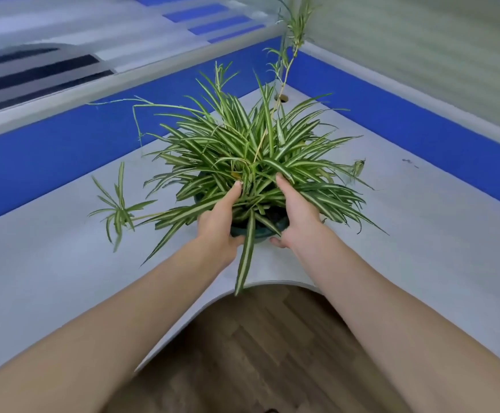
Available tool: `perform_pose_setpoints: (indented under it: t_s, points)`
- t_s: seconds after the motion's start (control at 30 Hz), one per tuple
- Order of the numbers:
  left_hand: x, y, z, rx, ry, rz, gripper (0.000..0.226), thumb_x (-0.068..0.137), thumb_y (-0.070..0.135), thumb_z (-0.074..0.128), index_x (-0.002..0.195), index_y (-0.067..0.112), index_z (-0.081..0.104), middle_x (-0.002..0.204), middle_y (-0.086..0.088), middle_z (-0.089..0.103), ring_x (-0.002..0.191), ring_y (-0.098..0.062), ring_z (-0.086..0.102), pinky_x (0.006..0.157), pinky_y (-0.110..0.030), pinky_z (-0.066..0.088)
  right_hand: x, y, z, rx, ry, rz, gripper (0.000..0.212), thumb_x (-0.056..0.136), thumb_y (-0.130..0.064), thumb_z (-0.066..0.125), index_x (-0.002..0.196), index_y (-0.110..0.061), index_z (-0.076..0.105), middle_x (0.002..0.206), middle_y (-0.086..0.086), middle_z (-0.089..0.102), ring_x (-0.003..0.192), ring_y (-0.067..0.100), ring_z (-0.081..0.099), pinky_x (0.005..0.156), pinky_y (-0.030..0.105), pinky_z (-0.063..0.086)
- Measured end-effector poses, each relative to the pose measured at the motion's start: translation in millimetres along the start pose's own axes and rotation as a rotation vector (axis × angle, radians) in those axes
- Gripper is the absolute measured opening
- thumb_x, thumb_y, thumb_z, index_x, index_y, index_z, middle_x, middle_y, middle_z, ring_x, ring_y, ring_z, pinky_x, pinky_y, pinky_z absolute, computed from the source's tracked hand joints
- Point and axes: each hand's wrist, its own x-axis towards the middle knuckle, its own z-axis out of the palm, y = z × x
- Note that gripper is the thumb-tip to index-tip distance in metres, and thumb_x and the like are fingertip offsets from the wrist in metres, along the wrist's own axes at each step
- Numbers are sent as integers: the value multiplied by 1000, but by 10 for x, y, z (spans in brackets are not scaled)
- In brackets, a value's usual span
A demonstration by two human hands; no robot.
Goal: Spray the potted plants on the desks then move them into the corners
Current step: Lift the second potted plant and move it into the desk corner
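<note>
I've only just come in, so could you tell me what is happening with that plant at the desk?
A person is holding a potted spider plant with both bare hands, the left hand and the right hand cupped on either side of its dark pot. The pot is on or just above the grey corner desk, short of the corner by the cable hole where the blue partitions meet. No spray bottle is in view.
</note>
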Motion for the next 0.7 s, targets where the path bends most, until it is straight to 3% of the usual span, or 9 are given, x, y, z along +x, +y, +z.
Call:
perform_pose_setpoints:
  t_s: [0.07,0.13,0.2,0.27,0.37,0.57,0.7]
  points:
    - [111,22,87,17,-28,-1,68,89,34,80,147,11,52,138,-6,54,93,-28,64,76,-56,64,83,-86,8,12,9,0,85,61,-50,90,130,-17,54,133,8,60,120,35,57,104,57,44]
    - [197,55,201,34,-42,-8,66,90,36,79,146,11,54,137,-4,54,91,-28,63,77,-58,64,194,-185,11,30,10,4,84,58,-52,91,127,-18,57,128,9,64,113,35,61,90,55,52]
    - [301,86,341,55,-47,-9,65,89,37,80,144,12,56,139,-6,58,102,-34,66,69,-57,65,325,-304,14,42,3,3,82,56,-52,91,124,-19,59,121,9,68,103,35,66,75,50,56]
    - [409,118,474,57,-49,-8,61,89,36,80,140,11,59,138,-12,64,110,-38,69,62,-54,65,454,-422,18,42,9,5,83,53,-53,91,123,-20,60,119,9,69,100,36,67,70,50,57]
    - [578,185,717,63,-59,-3,55,90,35,79,135,9,63,130,-17,70,105,-37,73,60,-51,64,636,-644,9,69,-51,30,75,55,-50,91,118,-20,64,114,12,72,92,38,71,51,48,57]
    - [972,335,1194,95,-62,-20,50,90,37,78,131,10,66,125,-15,73,103,-34,73,75,-54,64,973,-1141,-4,70,-99,61,62,69,-48,86,118,-18,63,110,13,72,85,36,70,42,42,54]
    - [1235,388,1412,93,-86,-24,56,87,40,80,133,11,65,128,-16,73,109,-38,74,66,-53,65,1231,-1358,73,61,-88,54,68,64,-51,87,119,-20,63,111,11,72,88,37,71,50,47,57]
